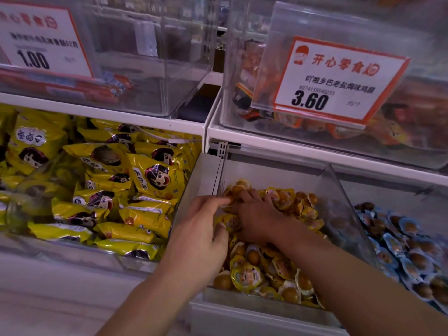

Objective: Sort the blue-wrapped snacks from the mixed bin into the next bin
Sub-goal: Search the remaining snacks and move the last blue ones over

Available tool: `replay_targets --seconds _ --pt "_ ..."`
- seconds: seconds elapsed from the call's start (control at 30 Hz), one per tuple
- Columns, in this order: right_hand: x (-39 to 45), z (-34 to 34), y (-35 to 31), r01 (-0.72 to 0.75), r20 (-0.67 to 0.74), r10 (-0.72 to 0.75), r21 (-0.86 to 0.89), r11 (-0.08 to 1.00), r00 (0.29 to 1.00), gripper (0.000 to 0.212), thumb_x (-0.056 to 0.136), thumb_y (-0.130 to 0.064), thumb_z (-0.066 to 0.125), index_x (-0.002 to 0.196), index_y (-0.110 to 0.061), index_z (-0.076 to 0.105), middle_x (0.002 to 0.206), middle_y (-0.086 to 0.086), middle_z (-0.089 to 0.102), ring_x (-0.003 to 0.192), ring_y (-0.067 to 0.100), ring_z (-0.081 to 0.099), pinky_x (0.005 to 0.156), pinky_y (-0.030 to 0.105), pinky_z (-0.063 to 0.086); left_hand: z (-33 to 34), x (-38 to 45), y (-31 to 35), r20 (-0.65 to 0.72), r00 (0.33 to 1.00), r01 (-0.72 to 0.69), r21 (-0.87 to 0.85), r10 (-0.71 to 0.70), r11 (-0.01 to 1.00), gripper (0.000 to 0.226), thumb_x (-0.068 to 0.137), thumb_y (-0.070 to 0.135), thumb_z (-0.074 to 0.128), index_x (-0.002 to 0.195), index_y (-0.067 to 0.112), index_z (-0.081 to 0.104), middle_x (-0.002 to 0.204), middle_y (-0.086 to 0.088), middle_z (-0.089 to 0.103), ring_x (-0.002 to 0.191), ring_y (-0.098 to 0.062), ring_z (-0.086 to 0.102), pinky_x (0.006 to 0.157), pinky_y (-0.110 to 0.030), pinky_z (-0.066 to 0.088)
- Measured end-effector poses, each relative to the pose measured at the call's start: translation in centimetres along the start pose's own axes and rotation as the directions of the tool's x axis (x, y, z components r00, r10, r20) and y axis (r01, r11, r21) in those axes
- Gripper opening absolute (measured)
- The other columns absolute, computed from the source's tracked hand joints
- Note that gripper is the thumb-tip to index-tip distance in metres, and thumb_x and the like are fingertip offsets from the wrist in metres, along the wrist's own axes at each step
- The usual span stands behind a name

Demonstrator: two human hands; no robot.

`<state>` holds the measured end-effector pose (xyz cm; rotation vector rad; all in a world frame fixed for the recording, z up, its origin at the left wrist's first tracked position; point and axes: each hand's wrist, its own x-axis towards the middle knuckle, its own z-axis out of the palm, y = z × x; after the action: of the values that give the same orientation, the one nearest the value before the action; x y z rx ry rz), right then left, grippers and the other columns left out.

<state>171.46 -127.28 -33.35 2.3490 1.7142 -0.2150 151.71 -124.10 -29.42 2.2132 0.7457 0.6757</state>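
The middle clear bin holds a pile of small yellow-wrapped snacks; no blue wrapper shows on its surface. The neighbouring bin on the right holds blue-wrapped snacks. Both my hands are inside the middle bin. My left hand lies at the bin's left side, with fingers stretched onto the pile and the thumb touching a yellow pack. My right hand lies palm down on the pile farther back, its fingertips pushed in among the packs. The hands cover the snacks beneath them.
A large bin of big yellow packets sits to the left. Clear bins line the white shelf above, with price signs reading 1.00 and 3.60. A clear slanted divider separates the middle bin from the blue one.
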Motion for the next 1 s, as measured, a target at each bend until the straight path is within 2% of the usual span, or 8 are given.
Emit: replay_targets --seconds 0.17,0.3,0.4,0.53,0.63,0.77,0.87,1.0 --pt "-0.2 0.3 0.2 -0.013 0.018 0.012 0.036 0.999 1.000 0.074 0.082 -0.041 0.069 0.149 -0.031 0.040 0.149 0.006 0.027 0.144 0.035 0.016 0.110 0.069 0.019 0.1 0.0 0.0 0.005 1.000 -0.001 -0.006 0.001 1.000 0.042 0.091 0.016 0.057 0.127 0.038 0.054 0.125 0.022 0.043 0.092 0.003 0.056 0.090 -0.033 0.049" --pt "-0.6 0.2 0.7 -0.022 -0.124 0.046 0.188 0.982 0.991 0.036 0.077 -0.040 0.072 0.111 -0.029 0.068 0.124 0.001 0.053 0.126 0.024 0.042 0.108 0.053 0.033 0.1 0.1 -0.3 -0.006 1.000 -0.014 -0.010 0.014 1.000 0.039 0.091 0.019 0.058 0.124 0.039 0.055 0.127 0.023 0.045 0.089 0.011 0.051 0.091 -0.026 0.048" --pt "-0.7 -0.3 1.6 -0.087 -0.217 0.170 0.347 0.934 0.961 0.016 0.077 -0.038 0.074 0.086 -0.026 0.075 0.097 -0.004 0.069 0.094 0.016 0.064 0.081 0.032 0.053 0.1 0.3 -0.4 -0.002 1.000 -0.013 -0.007 0.013 1.000 0.037 0.091 0.024 0.058 0.123 0.040 0.056 0.126 0.025 0.044 0.090 0.023 0.046 0.089 -0.023 0.046" --pt "-1.2 -1.8 4.0 -0.152 -0.215 0.353 0.620 0.770 0.911 0.011 0.078 -0.021 0.074 0.069 -0.025 0.068 0.072 -0.007 0.066 0.073 0.012 0.063 0.059 0.021 0.045 0.3 0.6 -0.3 -0.018 1.000 -0.018 0.009 0.018 1.000 0.034 0.090 0.025 0.060 0.121 0.039 0.058 0.121 0.027 0.043 0.090 0.018 0.047 0.084 -0.012 0.038" --pt "-2.2 -2.2 4.8 -0.163 -0.203 0.345 0.598 0.785 0.916 0.003 0.082 -0.020 0.071 0.085 -0.019 0.069 0.082 -0.001 0.067 0.083 0.018 0.065 0.068 0.026 0.050 0.3 0.9 -0.2 -0.022 1.000 -0.014 0.035 0.014 0.999 0.033 0.089 0.026 0.060 0.121 0.038 0.059 0.124 0.025 0.043 0.091 0.011 0.045 0.084 -0.015 0.040" --pt "-2.5 -1.6 3.3 -0.107 -0.239 0.142 0.156 0.982 0.961 0.048 0.087 -0.026 0.062 0.135 -0.028 0.056 0.124 0.004 0.057 0.119 0.027 0.051 0.102 0.041 0.042 0.4 0.7 0.1 0.015 1.000 0.018 0.070 -0.019 0.997 0.035 0.091 0.029 0.059 0.124 0.039 0.057 0.132 0.023 0.038 0.096 -0.005 0.060 0.090 -0.028 0.050" --pt "-2.1 -0.7 1.4 0.041 -0.193 -0.035 0.025 0.999 0.981 0.046 0.094 -0.043 0.052 0.138 -0.030 0.056 0.137 0.001 0.051 0.133 0.027 0.035 0.114 0.049 0.023 0.4 0.7 0.1 0.008 1.000 0.013 0.082 -0.014 0.997 0.035 0.091 0.028 0.059 0.124 0.039 0.057 0.131 0.023 0.038 0.099 -0.004 0.058 0.090 -0.026 0.048" --pt "-0.6 -0.2 0.7 -0.053 -0.099 0.054 0.019 0.998 0.994 0.047 0.092 -0.048 0.056 0.132 -0.024 0.059 0.131 0.009 0.058 0.131 0.032 0.041 0.116 0.054 0.022 0.6 1.0 -0.2 0.007 1.000 -0.010 0.077 0.010 0.997 0.034 0.091 0.027 0.059 0.123 0.040 0.058 0.129 0.025 0.038 0.095 0.003 0.053 0.087 -0.023 0.047"
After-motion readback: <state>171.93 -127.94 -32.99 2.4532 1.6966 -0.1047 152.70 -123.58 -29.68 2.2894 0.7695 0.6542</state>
